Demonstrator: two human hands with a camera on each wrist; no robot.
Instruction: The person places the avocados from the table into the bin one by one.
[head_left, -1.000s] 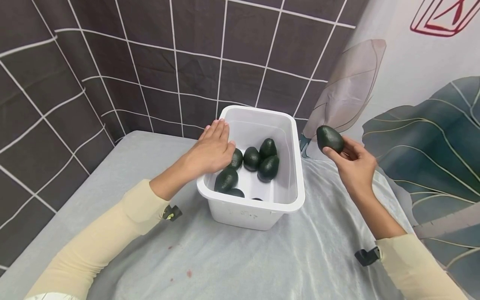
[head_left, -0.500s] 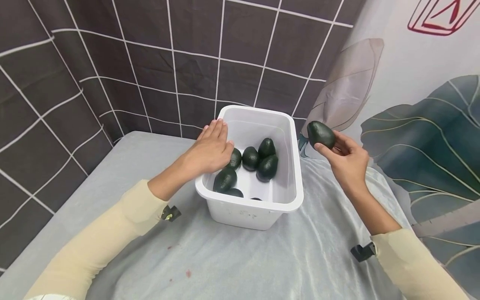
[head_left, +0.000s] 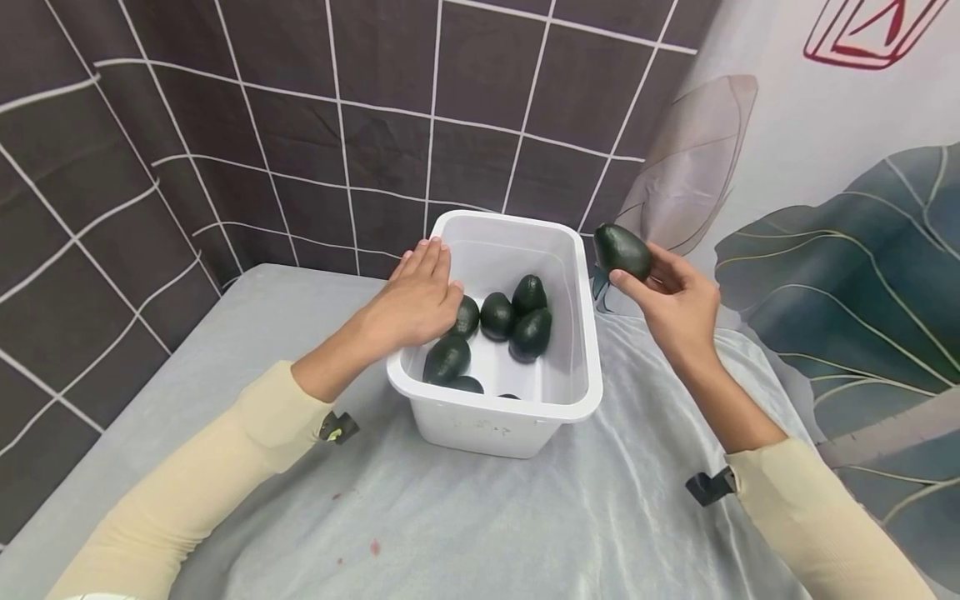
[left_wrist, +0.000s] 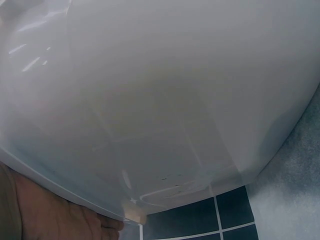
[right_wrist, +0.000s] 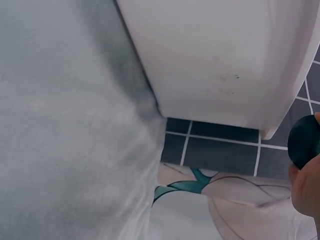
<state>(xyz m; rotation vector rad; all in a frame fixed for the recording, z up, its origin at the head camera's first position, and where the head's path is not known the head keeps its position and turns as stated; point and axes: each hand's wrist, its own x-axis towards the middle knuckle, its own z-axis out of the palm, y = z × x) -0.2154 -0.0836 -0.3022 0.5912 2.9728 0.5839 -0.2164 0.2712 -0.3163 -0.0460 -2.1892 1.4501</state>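
Observation:
A dark green avocado [head_left: 622,251] is pinched between the thumb and fingers of my right hand [head_left: 681,304], raised just right of a white plastic tub [head_left: 587,333]. In the right wrist view that avocado [right_wrist: 303,141] shows at the right edge. My left hand [head_left: 420,296] lies with fairly straight fingers over the tub's left rim. Inside the tub lie several avocados [head_left: 530,335], grouped at the left and middle; the near wall partly hides some. The left wrist view shows mostly the tub's outer wall [left_wrist: 165,100], with part of my left hand [left_wrist: 60,217] at the lower left.
The tub stands on a table covered with a pale grey cloth [head_left: 450,517]. Behind it hangs a dark curtain with a white grid [head_left: 390,142]. A leaf-patterned fabric [head_left: 862,292] hangs at the right.
My right hand has moved left and slightly up with the avocado, closer to the tub's right rim. My left hand stays on the left rim, and the whole head view has shifted slightly.

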